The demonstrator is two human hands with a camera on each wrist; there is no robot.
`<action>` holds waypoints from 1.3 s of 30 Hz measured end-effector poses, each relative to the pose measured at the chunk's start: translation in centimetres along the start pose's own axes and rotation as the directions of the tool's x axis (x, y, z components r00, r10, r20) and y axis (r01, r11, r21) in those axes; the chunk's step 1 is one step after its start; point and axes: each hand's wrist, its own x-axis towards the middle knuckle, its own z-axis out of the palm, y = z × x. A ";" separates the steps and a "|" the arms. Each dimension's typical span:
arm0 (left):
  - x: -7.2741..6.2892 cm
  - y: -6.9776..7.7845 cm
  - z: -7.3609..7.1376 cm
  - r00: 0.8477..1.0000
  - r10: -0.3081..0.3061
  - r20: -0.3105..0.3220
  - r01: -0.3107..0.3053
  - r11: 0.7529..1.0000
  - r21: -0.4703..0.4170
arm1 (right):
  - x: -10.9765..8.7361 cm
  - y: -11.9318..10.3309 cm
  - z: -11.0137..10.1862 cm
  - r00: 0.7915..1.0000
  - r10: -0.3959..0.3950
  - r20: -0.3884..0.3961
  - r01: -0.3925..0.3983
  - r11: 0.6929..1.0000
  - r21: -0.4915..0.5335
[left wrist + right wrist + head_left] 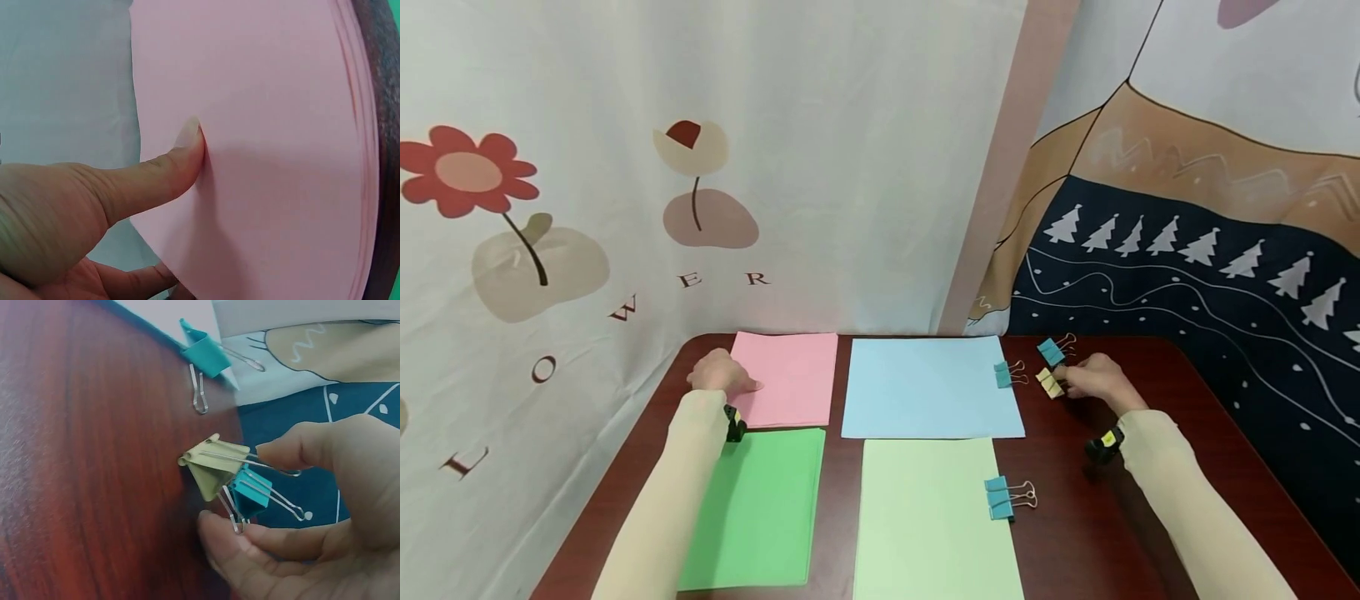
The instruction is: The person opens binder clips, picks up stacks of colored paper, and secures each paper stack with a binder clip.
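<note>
At the far left of the table, my left hand pinches the edge of a stack of pink paper. In the left wrist view its thumb lies on the top sheet and the fingers are under the edge. To the right, my right hand holds a yellow binder clip by its wire handles, thumb on one and fingertips at the other, as the right wrist view shows. A teal binder clip is right beside the yellow one. No paper is between the yellow clip's jaws.
A light blue paper stack has a teal binder clip on its right edge. A pale green stack bears another teal clip. Bright green paper lies under the left forearm. Printed curtains hang behind the table.
</note>
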 end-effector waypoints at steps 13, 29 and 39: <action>0.2 -1.1 0.0 0.996 0.021 0.091 -0.003 0.981 -0.191 | -0.2 0.3 -0.2 0.991 0.039 0.126 -0.062 0.981 0.184; -0.2 -2.8 1.8 0.972 0.211 -0.102 -0.234 0.861 -0.451 | 0.0 0.8 0.4 0.999 0.032 0.004 -0.031 0.947 0.320; -1.1 -2.9 1.9 0.957 0.242 -0.160 -0.290 0.804 -0.519 | -0.5 1.6 1.0 0.979 -0.009 -0.202 0.063 0.962 0.264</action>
